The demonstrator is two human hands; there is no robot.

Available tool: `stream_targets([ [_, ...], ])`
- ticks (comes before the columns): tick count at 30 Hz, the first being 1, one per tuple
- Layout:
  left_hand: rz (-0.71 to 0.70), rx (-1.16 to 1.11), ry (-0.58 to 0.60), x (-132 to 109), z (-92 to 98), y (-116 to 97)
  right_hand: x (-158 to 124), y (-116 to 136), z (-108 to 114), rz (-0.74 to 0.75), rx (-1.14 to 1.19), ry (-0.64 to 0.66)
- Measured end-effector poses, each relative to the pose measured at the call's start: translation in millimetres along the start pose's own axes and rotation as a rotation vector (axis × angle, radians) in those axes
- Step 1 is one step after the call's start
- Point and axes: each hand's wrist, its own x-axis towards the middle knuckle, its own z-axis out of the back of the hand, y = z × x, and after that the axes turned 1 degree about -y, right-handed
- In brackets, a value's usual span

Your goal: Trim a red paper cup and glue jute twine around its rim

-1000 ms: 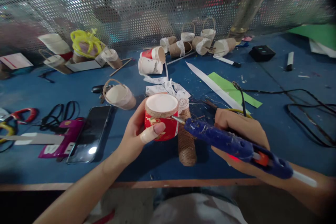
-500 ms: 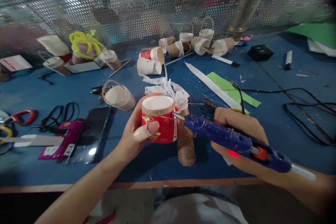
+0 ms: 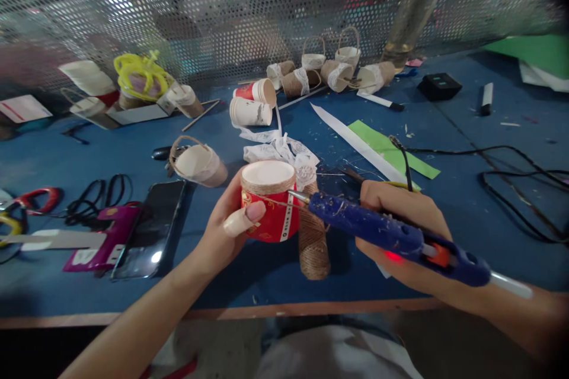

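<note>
Head view: left hand (image 3: 227, 216) grasps cup (image 3: 274, 216); right hand (image 3: 406, 204) clenched round glue gun (image 3: 368, 228). Cup probably light, crushable; best held low, gently.

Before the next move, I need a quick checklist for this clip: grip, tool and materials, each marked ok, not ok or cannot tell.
1. Left hand grips the red cup: ok, thumb across its front.
2. Right hand holds the blue glue gun: ok.
3. Nozzle aimed at the cup, near the twine band: ok.
4. Nozzle touching the cup: cannot tell.
5. Fresh glue on the cup: cannot tell.
6. Twine roll within reach: ok, just right of the cup.
</note>
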Motion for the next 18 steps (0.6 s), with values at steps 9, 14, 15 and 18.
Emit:
stream_targets([
  [9,0.06,-0.01,-0.034,-0.1,-2.4,-4.3,1.8,-3.9,-1.3,-0.146,0.068,-0.07],
  [14,0.069,0.063,-0.07,-1.3,-4.5,0.3,3.2,-0.4,-10.0,-0.141,0.206,-0.212],
  [15,0.069,0.079,-0.069,-1.8,-4.9,1.5,3.8,0.1,-12.6,-0.143,0.242,-0.212],
  [18,0.061,0.112,-0.042,-3.4,-6.2,4.5,5.5,-0.1,-20.5,-0.174,0.304,-0.152],
])
